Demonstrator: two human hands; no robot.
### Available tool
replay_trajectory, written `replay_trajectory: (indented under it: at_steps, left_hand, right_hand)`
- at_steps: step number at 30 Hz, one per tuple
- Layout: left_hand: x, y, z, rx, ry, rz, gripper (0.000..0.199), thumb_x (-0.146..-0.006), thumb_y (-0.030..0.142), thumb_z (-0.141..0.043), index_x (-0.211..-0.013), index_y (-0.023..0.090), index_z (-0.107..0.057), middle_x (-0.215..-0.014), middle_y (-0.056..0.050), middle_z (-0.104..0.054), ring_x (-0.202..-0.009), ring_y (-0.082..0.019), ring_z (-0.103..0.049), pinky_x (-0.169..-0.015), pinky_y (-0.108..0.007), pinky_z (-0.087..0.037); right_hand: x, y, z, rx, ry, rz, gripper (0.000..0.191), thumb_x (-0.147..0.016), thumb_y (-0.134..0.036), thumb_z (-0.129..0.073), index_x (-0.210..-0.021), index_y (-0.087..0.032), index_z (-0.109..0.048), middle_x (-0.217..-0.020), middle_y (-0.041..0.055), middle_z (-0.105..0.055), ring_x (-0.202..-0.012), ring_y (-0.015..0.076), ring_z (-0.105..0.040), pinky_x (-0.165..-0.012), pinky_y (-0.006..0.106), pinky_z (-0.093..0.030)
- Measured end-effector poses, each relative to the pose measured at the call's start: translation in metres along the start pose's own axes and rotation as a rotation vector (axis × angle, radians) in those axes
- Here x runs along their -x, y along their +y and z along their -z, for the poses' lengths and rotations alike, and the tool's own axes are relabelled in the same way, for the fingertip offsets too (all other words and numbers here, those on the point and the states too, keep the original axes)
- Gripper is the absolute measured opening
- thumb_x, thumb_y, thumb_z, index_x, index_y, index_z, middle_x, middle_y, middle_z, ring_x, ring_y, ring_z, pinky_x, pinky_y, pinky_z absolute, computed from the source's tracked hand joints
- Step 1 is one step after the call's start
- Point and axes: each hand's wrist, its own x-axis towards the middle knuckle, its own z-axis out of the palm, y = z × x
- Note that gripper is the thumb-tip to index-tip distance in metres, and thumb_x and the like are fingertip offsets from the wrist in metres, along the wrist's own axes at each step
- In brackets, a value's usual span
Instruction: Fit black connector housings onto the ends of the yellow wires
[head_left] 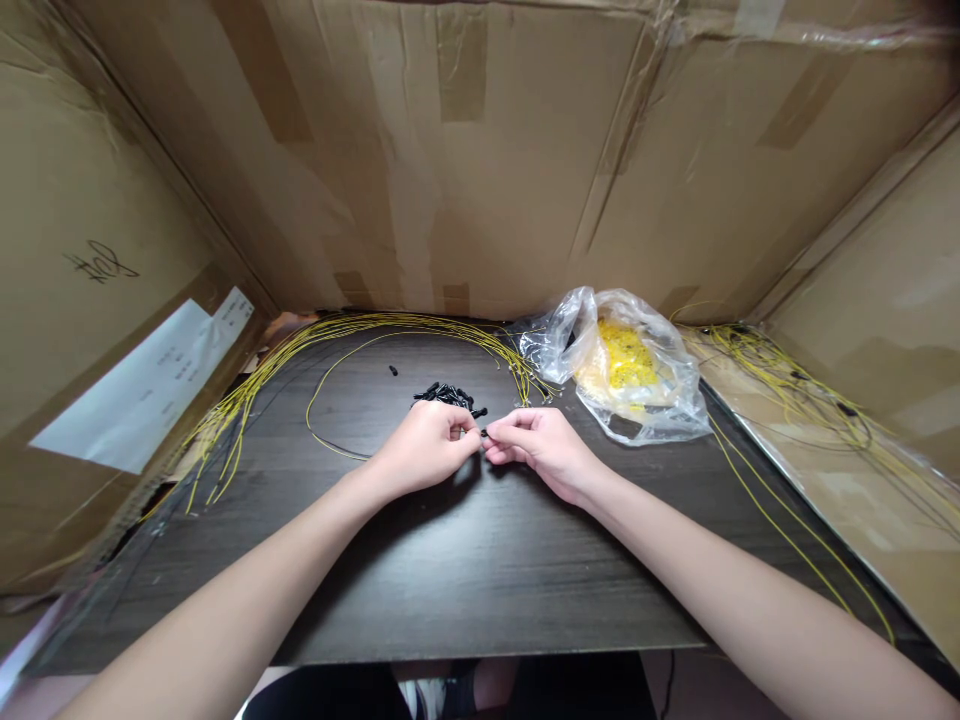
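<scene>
Both hands meet over the middle of the dark table. My right hand pinches a small black piece between thumb and fingertips. My left hand is closed in a pinch right beside it, its fingertips at the same spot; what it holds is too small to make out. A thin yellow and black wire loops from behind the left hand toward the back. Just behind the left hand lies a pile of small black parts, partly covered by it.
A bundle of yellow wires arcs along the table's back and left. A clear plastic bag of yellow pieces stands back right. More yellow wires lie on cardboard at the right. One black part lies alone. Cardboard walls enclose the table.
</scene>
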Motion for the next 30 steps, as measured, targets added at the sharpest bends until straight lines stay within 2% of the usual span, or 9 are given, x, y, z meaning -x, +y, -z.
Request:
replay_trajectory:
  at_steps: [12, 30]
  left_hand:
    - [0.0017, -0.0008, -0.0021, -0.096, 0.049, -0.07, 0.024, -0.08, 0.028, -0.056, -0.068, 0.014, -0.071, -0.051, 0.002, -0.051, -0.049, -0.009, -0.04, -0.054, -0.022, -0.029]
    - [0.0018, -0.0009, 0.0005, -0.069, -0.03, -0.059, 0.025, -0.082, 0.026, -0.052, -0.071, 0.014, -0.071, -0.054, 0.002, -0.053, -0.053, -0.01, -0.043, -0.052, -0.022, -0.029]
  right_hand:
    - [0.0024, 0.0012, -0.0009, 0.002, -0.037, 0.035, 0.029, -0.063, -0.032, -0.085, -0.073, -0.01, -0.069, -0.073, 0.0069, -0.07, -0.062, 0.0131, -0.066, -0.066, 0.028, -0.056]
    - [-0.0013, 0.0029, 0.0025, 0.014, -0.076, 0.04, 0.027, -0.065, -0.029, -0.084, -0.075, -0.008, -0.07, -0.075, 0.0098, -0.071, -0.062, 0.0132, -0.067, -0.065, 0.026, -0.056]
